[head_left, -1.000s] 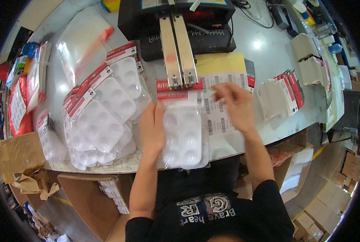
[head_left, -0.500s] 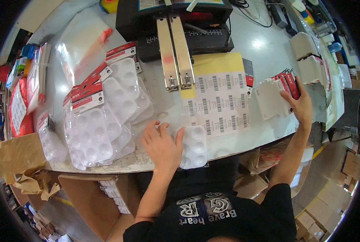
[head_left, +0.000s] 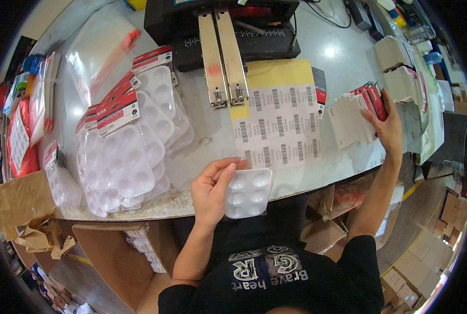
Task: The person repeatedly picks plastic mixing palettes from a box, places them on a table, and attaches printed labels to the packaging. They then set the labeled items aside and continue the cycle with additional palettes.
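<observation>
My left hand (head_left: 212, 183) is closed at the table's front edge, thumb against fingers, pinching the top corner of a clear bag around a white plastic paint palette (head_left: 248, 194). The palette's round wells face up, and its lower end reaches past the table edge. Over on the right, my right hand (head_left: 388, 128) has its thumb and fingers closed around the red and black end of a fanned stack of cards (head_left: 348, 123). The white sides of these cards spread leftward on the table. Between the hands lies a sheet of barcode labels (head_left: 280, 125) with a yellow backing strip.
Bagged palettes with red header cards (head_left: 118, 157) are piled at left, beside clear bags (head_left: 100, 57). A black machine with two metal rails (head_left: 220, 57) stands at the back. More card stacks (head_left: 401, 68) sit at far right. An open cardboard box (head_left: 113, 256) is below the table.
My left hand has gone from spread fingers beside the palette to a pinch at its top, and the palette has shifted and tilted slightly. My right hand stays on the cards.
</observation>
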A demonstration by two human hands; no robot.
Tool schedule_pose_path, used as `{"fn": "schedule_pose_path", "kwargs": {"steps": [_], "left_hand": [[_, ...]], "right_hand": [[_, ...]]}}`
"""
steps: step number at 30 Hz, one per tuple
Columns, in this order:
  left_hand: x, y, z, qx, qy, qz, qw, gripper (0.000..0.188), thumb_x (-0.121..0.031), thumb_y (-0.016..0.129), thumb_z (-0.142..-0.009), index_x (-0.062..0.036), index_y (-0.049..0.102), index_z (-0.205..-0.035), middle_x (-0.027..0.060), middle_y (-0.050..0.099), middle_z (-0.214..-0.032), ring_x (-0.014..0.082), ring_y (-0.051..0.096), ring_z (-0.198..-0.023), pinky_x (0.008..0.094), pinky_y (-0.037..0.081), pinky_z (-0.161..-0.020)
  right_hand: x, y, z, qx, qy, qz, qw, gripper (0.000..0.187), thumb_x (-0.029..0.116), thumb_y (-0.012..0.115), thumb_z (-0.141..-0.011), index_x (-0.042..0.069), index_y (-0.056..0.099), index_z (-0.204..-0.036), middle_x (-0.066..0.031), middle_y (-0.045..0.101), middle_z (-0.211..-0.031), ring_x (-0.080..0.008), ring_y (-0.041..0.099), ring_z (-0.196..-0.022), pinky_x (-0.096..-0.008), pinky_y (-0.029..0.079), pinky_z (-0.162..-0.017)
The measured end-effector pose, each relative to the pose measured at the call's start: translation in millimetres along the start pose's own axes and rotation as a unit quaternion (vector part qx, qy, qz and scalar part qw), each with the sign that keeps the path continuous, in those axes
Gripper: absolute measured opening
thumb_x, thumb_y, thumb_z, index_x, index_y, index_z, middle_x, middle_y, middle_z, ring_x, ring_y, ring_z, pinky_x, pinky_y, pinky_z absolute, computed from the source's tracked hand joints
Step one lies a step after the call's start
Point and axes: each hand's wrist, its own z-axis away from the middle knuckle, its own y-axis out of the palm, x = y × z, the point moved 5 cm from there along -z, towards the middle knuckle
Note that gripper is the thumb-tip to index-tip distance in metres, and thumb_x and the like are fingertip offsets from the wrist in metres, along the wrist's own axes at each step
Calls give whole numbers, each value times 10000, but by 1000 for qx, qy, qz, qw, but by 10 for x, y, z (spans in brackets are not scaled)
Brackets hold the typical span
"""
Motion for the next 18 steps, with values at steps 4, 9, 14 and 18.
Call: {"fn": "schedule_pose_path", "kwargs": {"steps": [4,9,14,18], "left_hand": [[-58,87,17,39,4,11,999,259,-144,510,-956,65,602,-1078,158,681,-992,167,634,-932,270,466,-861],[-176,114,99,52,37,-3,998,252,-136,517,-951,75,622,-1040,152,691,-945,168,642,-909,271,476,-845],[-217,46,132,8,50,-78,996,227,-117,538,-931,80,642,-977,167,691,-876,209,667,-844,297,503,-799],[-250,119,114,17,64,-50,997,194,-82,563,-913,69,662,-987,143,696,-879,180,664,-829,273,503,-788]], "right_hand": [[17,-14,55,-27,16,-4,1000,799,345,826,-658,-16,490,-1285,-173,605,-1198,-203,613,-1058,-309,452,-922],[14,-16,-1,-21,8,22,1000,884,417,843,-603,-16,492,-1290,-168,622,-1167,-208,625,-1029,-317,464,-906],[-61,-25,-35,-13,12,123,992,928,512,825,-570,6,511,-1281,-176,661,-1050,-262,657,-933,-353,495,-851],[140,-94,101,-65,27,103,992,796,516,816,-566,76,598,-1192,-130,694,-931,-267,672,-811,-354,509,-779]]}}
